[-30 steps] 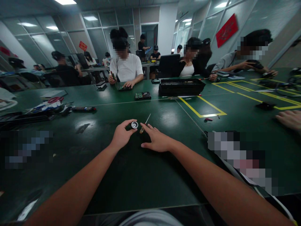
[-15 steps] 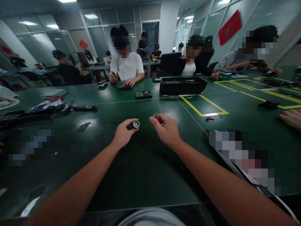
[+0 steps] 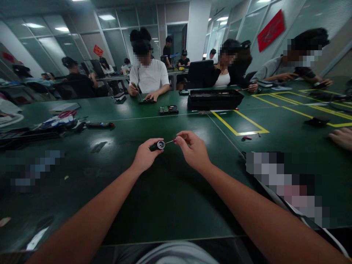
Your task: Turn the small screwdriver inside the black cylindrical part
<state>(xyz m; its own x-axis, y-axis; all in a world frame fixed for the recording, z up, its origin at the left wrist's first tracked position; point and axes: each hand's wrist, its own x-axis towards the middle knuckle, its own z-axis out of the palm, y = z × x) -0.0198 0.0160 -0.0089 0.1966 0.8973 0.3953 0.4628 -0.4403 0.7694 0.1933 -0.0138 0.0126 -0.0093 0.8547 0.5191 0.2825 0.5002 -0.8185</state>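
Note:
My left hand (image 3: 145,154) is closed around the sides of a short black cylinder (image 3: 161,145) with a silver-rimmed round end turned towards me. Dark and light parts show inside that end, too small to make out. In a pinch, my right hand (image 3: 194,148) holds what looks like a small screwdriver (image 3: 169,142) with a thin metal shaft and a red part at the fingers. Its shaft points left, and its tip is at the rim of the cylinder's end; whether it goes inside I cannot tell. Both hands are just above the green table (image 3: 176,205).
Ahead lie a circuit-board device (image 3: 168,109) and a long black bin (image 3: 215,99). A dark pen-like tool (image 3: 99,125) and cluttered parts are at left. Small red bits (image 3: 246,138) lie right of my hands. Another person's hand (image 3: 341,138) rests at the far right; co-workers sit opposite.
The screwdriver has swung from hanging below my right fingers to pointing left, with its tip now at the cylinder's end. My left hand has barely moved.

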